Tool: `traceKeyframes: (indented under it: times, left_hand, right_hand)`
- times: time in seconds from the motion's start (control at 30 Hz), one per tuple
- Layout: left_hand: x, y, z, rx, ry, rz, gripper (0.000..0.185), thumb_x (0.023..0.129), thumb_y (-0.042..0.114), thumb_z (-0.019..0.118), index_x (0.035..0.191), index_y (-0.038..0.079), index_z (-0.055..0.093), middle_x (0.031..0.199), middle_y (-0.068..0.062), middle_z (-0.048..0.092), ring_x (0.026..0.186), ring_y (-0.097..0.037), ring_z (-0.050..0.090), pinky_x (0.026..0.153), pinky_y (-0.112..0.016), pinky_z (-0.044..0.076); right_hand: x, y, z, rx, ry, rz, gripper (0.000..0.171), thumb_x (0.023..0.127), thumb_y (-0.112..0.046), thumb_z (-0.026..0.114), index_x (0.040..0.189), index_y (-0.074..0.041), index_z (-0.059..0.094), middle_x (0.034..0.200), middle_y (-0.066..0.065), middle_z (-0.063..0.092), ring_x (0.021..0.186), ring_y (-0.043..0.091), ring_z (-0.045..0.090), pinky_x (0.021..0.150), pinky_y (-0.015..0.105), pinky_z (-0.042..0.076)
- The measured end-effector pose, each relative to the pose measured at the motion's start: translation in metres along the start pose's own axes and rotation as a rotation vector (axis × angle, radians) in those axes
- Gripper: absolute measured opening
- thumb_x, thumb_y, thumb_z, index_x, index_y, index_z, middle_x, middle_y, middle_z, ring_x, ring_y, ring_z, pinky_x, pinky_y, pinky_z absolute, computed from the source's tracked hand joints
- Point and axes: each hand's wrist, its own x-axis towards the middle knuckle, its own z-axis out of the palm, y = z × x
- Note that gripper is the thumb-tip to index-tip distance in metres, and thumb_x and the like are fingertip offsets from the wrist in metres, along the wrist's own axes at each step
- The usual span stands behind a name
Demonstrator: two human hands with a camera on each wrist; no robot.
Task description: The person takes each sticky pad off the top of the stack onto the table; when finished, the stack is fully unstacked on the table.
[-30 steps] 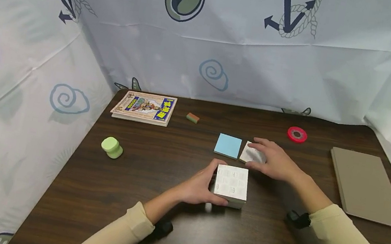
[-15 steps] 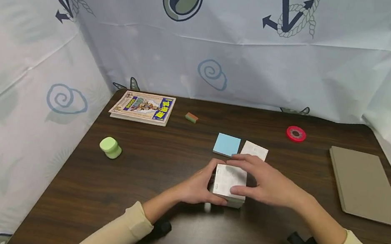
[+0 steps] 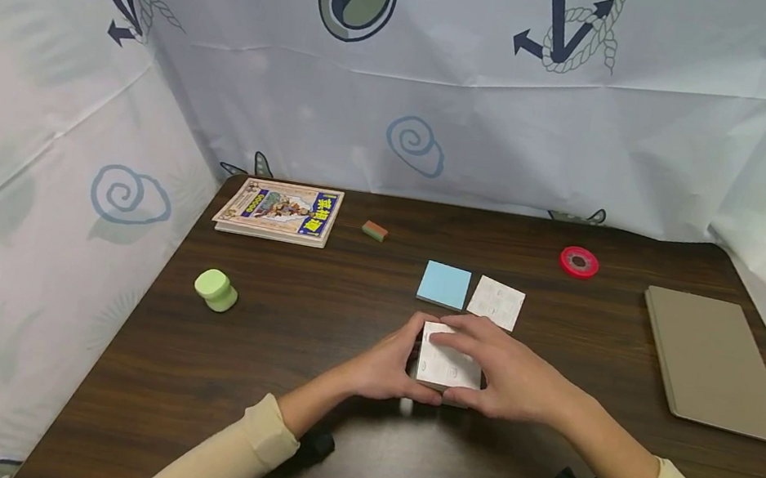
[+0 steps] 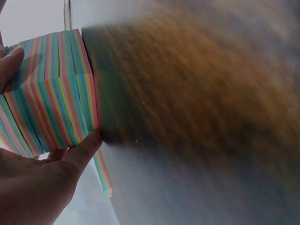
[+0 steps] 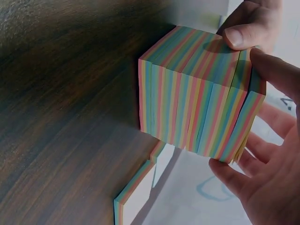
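Observation:
A tall stack of sticky note pads (image 3: 439, 369) stands near the middle of the table, white on top. Its sides (image 5: 187, 93) show stripes of pink, yellow, green and blue. From the left side my left hand (image 3: 378, 368) grips the stack, its thumb on the near face. My right hand (image 3: 522, 375) holds the upper pads from the right, thumb at the near edge and fingers reaching to the far edge. Just behind the stack lie a blue-topped sticky note pad (image 3: 445, 285) and a white-topped one (image 3: 497, 301), side by side.
On the dark wooden table (image 3: 293, 440) lie a book (image 3: 279, 211) at back left, a small orange-green block (image 3: 375, 230), a light green round-topped object (image 3: 217, 290), a red ring-shaped object (image 3: 578, 262), and a grey-brown folder or board (image 3: 719, 364) at right.
My right hand has come from the white pad at the back to the stack and now grips its top. My left hand has kept hold of the stack.

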Motion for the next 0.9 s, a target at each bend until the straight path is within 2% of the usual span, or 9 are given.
traceKeyframes:
  times: [0.2,0.47,0.63,0.73,0.9]
  left_hand:
    - [0.0,-0.001,0.0,0.021,-0.001,0.006,0.088,0.07,0.017,0.09,0.137,0.013,0.032,0.127,-0.002,0.05,0.105,-0.015,0.054,0.09,-0.038,0.045]
    - [0.0,-0.001,0.0,0.045,-0.003,-0.013,0.09,0.07,0.017,0.09,0.139,0.011,0.031,0.127,0.0,0.05,0.107,-0.016,0.051,0.093,-0.041,0.043]
    - [0.0,-0.002,0.001,0.04,-0.001,-0.025,0.09,0.07,0.018,0.09,0.138,0.012,0.031,0.122,0.002,0.051,0.104,-0.015,0.052,0.092,-0.039,0.043]
    - [0.001,-0.002,0.002,0.041,0.005,-0.03,0.09,0.07,0.018,0.09,0.138,0.014,0.032,0.119,0.003,0.052,0.103,-0.014,0.052,0.092,-0.038,0.043]
    - [0.001,-0.002,0.002,0.045,0.007,-0.033,0.09,0.07,0.018,0.09,0.138,0.013,0.031,0.117,0.003,0.052,0.101,-0.014,0.052,0.091,-0.038,0.043]
  right_hand:
    - [0.0,0.001,-0.002,-0.02,0.026,0.049,0.059,0.075,-0.037,0.084,0.128,-0.02,0.064,0.136,-0.003,0.051,0.124,0.014,0.047,0.094,0.036,0.046]
    - [-0.007,0.013,-0.016,0.023,0.033,0.142,0.06,0.072,-0.037,0.086,0.126,-0.02,0.065,0.134,-0.003,0.054,0.12,0.018,0.052,0.093,0.041,0.047]
    - [-0.02,0.04,-0.03,0.033,0.072,0.229,0.061,0.074,-0.039,0.085,0.128,-0.019,0.064,0.134,0.003,0.055,0.118,0.025,0.053,0.089,0.046,0.047]
    - [-0.031,0.063,-0.037,-0.002,0.1,0.281,0.061,0.076,-0.039,0.084,0.129,-0.017,0.063,0.134,0.007,0.055,0.113,0.027,0.056,0.084,0.046,0.048]
    - [-0.048,0.101,-0.042,-0.053,0.155,0.341,0.06,0.076,-0.035,0.084,0.128,-0.012,0.063,0.132,0.013,0.055,0.111,0.031,0.055,0.085,0.049,0.045]
